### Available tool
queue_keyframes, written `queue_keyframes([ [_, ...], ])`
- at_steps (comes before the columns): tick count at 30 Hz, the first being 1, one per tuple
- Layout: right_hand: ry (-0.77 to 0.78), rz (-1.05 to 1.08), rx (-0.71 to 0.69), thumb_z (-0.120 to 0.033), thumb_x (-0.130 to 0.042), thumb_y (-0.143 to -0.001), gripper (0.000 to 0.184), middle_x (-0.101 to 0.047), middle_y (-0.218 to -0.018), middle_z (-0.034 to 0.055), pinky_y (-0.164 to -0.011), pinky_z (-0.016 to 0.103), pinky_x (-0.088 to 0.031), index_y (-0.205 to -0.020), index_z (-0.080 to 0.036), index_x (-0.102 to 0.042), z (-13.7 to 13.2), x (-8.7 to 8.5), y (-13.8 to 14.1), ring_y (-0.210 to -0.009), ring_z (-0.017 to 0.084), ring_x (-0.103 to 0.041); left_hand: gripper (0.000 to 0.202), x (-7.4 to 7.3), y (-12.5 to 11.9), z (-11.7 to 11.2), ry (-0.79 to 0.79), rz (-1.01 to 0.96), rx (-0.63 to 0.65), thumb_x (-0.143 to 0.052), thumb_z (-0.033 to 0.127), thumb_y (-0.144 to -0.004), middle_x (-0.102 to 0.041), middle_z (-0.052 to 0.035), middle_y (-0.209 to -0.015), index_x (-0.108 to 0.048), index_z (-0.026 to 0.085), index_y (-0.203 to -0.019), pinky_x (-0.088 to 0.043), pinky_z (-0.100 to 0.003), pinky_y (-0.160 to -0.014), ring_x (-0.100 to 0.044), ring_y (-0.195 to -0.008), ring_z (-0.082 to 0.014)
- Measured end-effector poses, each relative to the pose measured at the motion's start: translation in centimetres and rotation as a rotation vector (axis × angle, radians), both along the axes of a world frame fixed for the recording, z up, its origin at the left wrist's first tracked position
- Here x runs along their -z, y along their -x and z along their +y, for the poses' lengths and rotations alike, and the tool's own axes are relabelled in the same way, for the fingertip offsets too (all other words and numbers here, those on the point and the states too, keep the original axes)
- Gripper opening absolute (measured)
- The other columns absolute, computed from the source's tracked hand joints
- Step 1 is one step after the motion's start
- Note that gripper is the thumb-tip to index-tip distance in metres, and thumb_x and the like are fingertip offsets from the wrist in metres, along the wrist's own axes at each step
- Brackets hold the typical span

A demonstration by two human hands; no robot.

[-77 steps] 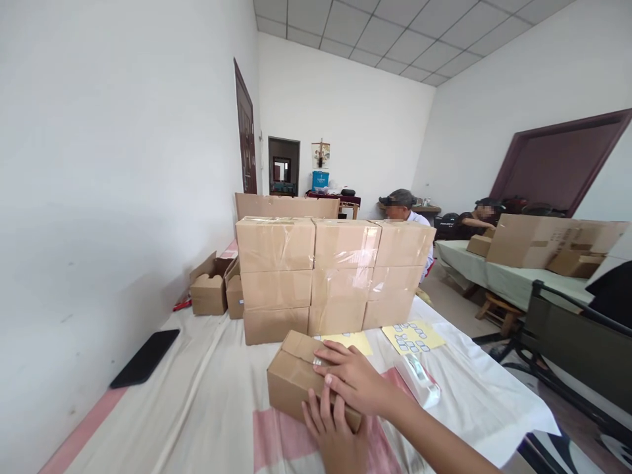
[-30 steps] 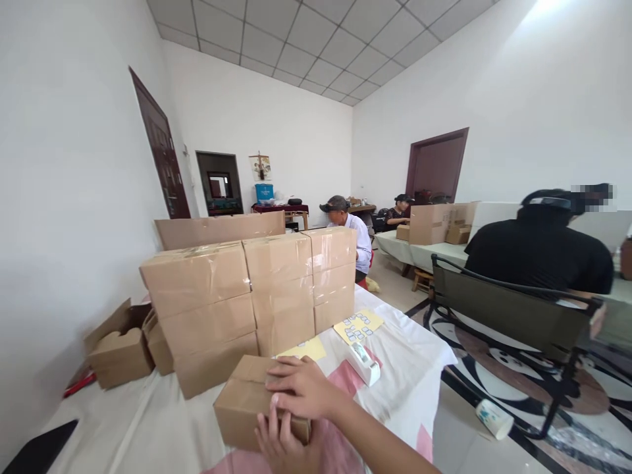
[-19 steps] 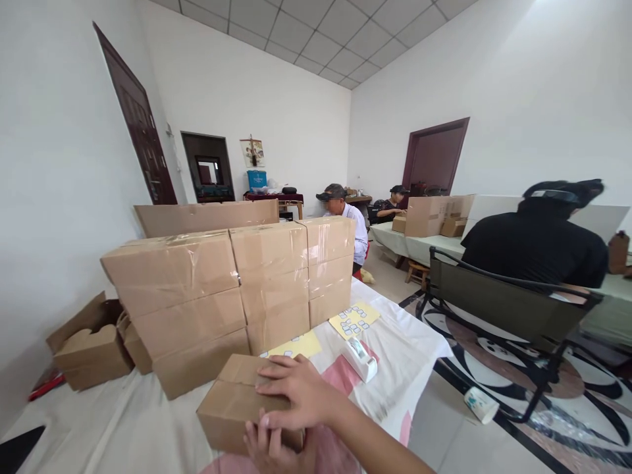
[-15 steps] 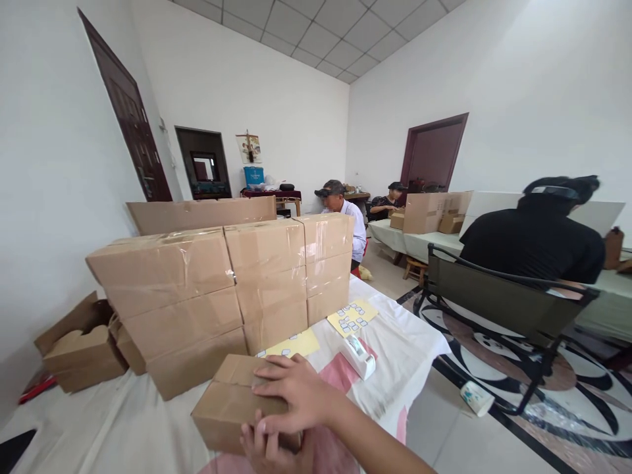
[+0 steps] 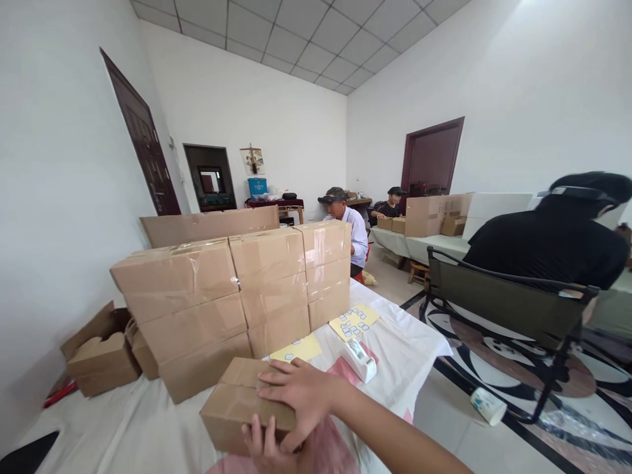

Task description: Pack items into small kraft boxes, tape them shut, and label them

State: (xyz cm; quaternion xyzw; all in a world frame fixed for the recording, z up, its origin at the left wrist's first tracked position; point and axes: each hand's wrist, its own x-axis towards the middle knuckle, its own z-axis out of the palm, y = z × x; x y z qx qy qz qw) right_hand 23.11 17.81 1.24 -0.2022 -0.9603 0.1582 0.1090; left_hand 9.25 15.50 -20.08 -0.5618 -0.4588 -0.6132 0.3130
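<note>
A small closed cardboard box (image 5: 230,401) rests on the cloth-covered table in front of me. My right hand (image 5: 301,392) lies across its top, fingers spread and the thumb reaching down past the near edge. Low at the box's near end, my left hand (image 5: 276,447) holds it with fingers up against its side; the palm is partly cut off by the frame. Just behind the box rises a stack of taped cardboard boxes (image 5: 192,280). To its right, a white tape dispenser (image 5: 359,361) stands apart from both hands.
Yellow sheets with small labels (image 5: 354,320) lie by the stack. An open carton (image 5: 103,359) stands at the left. A folding chair (image 5: 508,296) with a seated person (image 5: 538,234) is at the right, a paper cup (image 5: 488,406) on the floor. Other people sit farther back.
The view has shifted slightly, so the room's contents sit a little lower and the boxes farther right. My right thumb has moved down over the box's near end. Both hands remain on the box.
</note>
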Motion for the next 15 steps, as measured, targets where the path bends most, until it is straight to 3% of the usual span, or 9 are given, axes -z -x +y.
queue_keyframes([
  [4, -0.046, -0.007, -0.002, -0.044, -0.073, -0.076, 0.099, -0.029, -0.169, 0.0097, -0.12, 0.056, -0.025, -0.163, -0.023, -0.031, 0.0, 0.4, 0.1, -0.158, 0.036, -0.018, 0.06, -0.3, -0.7, -0.1, 0.062, -0.196, 0.029, -0.08, 0.047, -0.069, -0.046, -0.028, -0.147, -0.057, 0.015, -0.115, -0.033, -0.077, -0.113, -0.035, -0.147, -0.0511],
  [9, -0.099, 0.066, 0.07, -0.039, -0.067, -0.076, 0.09, -0.038, -0.165, 0.0086, -0.116, 0.06, -0.03, -0.161, -0.026, -0.037, -0.7, 1.6, 0.0, -0.153, 0.04, -0.027, 0.062, -0.7, -1.2, -0.4, 0.097, -0.25, 0.055, -0.08, 0.045, -0.068, -0.047, -0.0274, -0.146, -0.056, 0.016, -0.117, -0.035, -0.076, -0.112, -0.036, -0.146, -0.051],
  [15, -0.137, 0.121, 0.247, -0.05, -0.076, -0.065, 0.097, -0.04, -0.164, 0.007, -0.103, 0.072, -0.038, -0.156, -0.036, -0.045, -1.1, 4.1, -0.3, -0.145, 0.053, -0.029, 0.065, -0.3, -0.2, 0.3, 0.059, -0.202, 0.019, -0.071, 0.059, -0.07, -0.05, -0.0268, -0.142, -0.057, 0.017, -0.117, -0.042, -0.073, -0.108, -0.045, -0.139, -0.0502],
])
